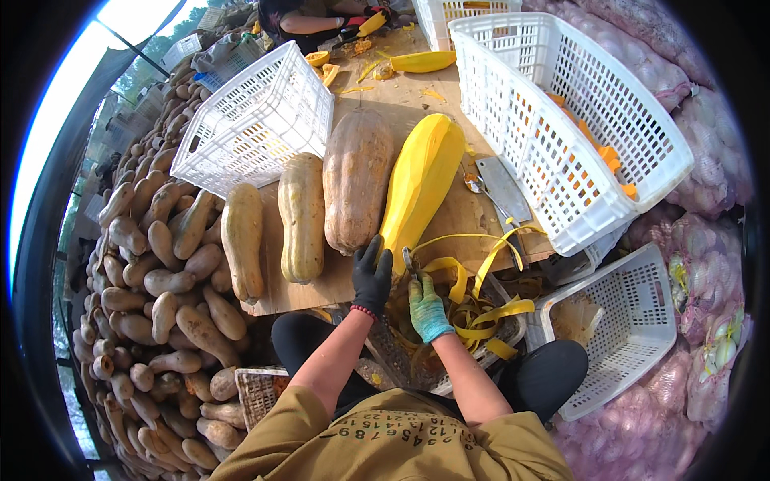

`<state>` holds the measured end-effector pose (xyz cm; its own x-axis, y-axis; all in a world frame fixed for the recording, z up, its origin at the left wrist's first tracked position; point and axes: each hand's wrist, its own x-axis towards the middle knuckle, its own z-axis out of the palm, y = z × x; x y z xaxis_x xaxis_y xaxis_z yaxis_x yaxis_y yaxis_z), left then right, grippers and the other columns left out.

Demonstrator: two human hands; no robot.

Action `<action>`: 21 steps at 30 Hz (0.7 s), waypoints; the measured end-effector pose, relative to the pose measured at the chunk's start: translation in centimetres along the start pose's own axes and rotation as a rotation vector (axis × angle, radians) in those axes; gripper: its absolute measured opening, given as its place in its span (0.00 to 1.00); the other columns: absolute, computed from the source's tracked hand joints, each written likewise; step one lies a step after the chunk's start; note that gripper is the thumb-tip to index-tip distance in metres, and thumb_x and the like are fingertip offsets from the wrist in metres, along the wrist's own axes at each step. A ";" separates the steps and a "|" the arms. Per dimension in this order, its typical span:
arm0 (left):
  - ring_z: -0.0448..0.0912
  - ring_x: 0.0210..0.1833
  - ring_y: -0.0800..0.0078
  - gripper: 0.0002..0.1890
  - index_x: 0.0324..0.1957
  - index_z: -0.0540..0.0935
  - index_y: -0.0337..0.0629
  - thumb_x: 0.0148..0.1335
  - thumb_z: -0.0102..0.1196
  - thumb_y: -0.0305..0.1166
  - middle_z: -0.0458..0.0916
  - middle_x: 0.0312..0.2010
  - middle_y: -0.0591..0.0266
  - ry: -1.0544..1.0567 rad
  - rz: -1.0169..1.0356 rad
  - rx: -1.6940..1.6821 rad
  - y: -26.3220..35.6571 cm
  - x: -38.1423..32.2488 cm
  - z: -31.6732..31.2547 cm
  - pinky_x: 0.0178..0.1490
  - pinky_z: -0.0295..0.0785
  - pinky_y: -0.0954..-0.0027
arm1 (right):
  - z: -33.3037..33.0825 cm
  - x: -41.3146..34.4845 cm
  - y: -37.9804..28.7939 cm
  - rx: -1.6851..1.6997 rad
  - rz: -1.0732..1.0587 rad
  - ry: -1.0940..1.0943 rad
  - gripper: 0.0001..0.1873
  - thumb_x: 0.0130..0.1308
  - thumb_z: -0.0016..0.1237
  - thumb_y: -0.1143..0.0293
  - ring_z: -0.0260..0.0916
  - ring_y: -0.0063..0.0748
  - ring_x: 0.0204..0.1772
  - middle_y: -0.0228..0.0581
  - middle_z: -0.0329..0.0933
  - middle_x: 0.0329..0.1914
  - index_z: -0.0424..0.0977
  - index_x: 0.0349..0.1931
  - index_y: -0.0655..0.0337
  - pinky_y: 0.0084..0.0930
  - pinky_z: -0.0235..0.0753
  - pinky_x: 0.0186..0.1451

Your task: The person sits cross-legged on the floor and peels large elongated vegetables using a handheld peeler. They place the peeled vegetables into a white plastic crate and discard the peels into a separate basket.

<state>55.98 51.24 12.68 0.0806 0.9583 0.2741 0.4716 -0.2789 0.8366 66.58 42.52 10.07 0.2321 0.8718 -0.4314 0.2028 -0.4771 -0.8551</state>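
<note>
A large peeled yellow squash [424,174] lies lengthwise on a plywood board [328,294]. My left hand [373,273], in a black glove, touches its near end with fingers spread. My right hand [428,306], in a blue-green glove, is closed on a peeler [410,261] at that same end. Long yellow peel strips [502,311] hang and lie beside my right hand, over a container between my knees. Left of the peeled squash lie three unpeeled ones: a big brown squash [358,180] and two narrower tan squashes [302,216], [242,240].
A cleaver [504,187] and a spoon [475,182] lie right of the squash. White plastic crates [258,120], [559,132], [625,324] flank the board. Squashes are heaped at left [162,270]; mesh sacks [710,156] stand at right. Another person's gloved hands [367,18] hold a yellow piece at the far end.
</note>
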 end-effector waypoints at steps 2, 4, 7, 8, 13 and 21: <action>0.72 0.50 0.60 0.20 0.52 0.76 0.37 0.59 0.56 0.34 0.73 0.45 0.50 -0.014 -0.018 -0.021 -0.1 0.3 -0.1 0.54 0.66 0.67 | -0.9 -3.2 1.4 0.088 -0.179 -0.058 0.18 0.69 0.38 0.60 0.70 0.51 0.48 0.54 0.72 0.45 0.63 0.55 0.55 0.35 0.69 0.50; 0.72 0.50 0.59 0.20 0.53 0.76 0.38 0.60 0.55 0.35 0.73 0.46 0.49 -0.025 -0.062 -0.023 0.3 0.8 -0.2 0.54 0.66 0.66 | -2.4 -5.5 2.5 0.182 -0.227 -0.194 0.19 0.68 0.40 0.57 0.71 0.42 0.40 0.44 0.74 0.41 0.65 0.55 0.55 0.31 0.71 0.44; 0.71 0.52 0.58 0.25 0.57 0.72 0.39 0.59 0.56 0.39 0.73 0.45 0.48 -0.076 -0.156 0.001 1.5 0.8 -0.7 0.55 0.66 0.66 | -6.0 -4.6 3.1 0.599 -0.100 -0.124 0.18 0.67 0.42 0.54 0.59 0.25 0.20 0.29 0.66 0.25 0.67 0.53 0.51 0.22 0.59 0.24; 0.71 0.53 0.57 0.27 0.58 0.71 0.40 0.58 0.57 0.40 0.72 0.46 0.48 -0.092 -0.103 0.096 2.0 0.7 -1.0 0.56 0.65 0.66 | -8.0 -2.2 2.7 0.817 0.026 -0.013 0.15 0.67 0.44 0.54 0.47 0.14 0.12 0.23 0.57 0.14 0.69 0.50 0.46 0.15 0.46 0.13; 0.68 0.56 0.63 0.33 0.61 0.66 0.38 0.55 0.62 0.38 0.68 0.52 0.52 -0.180 -0.069 0.229 3.0 -0.8 -1.3 0.58 0.63 0.67 | -15.5 13.8 -2.4 0.295 -0.301 0.531 0.21 0.67 0.36 0.48 0.66 0.35 0.22 0.39 0.70 0.24 0.67 0.48 0.53 0.31 0.67 0.23; 0.69 0.53 0.58 0.27 0.56 0.73 0.40 0.54 0.61 0.36 0.68 0.48 0.50 -0.039 0.067 0.077 -0.2 0.0 -0.6 0.58 0.63 0.63 | -10.5 17.9 -8.5 -0.068 -0.261 0.612 0.20 0.68 0.30 0.52 0.71 0.64 0.43 0.60 0.74 0.40 0.60 0.54 0.54 0.51 0.70 0.42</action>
<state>55.38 51.24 12.84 0.1471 0.9399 0.3080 0.5304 -0.3378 0.7775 78.95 60.97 12.63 0.6610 0.7490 0.0454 0.3801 -0.2821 -0.8809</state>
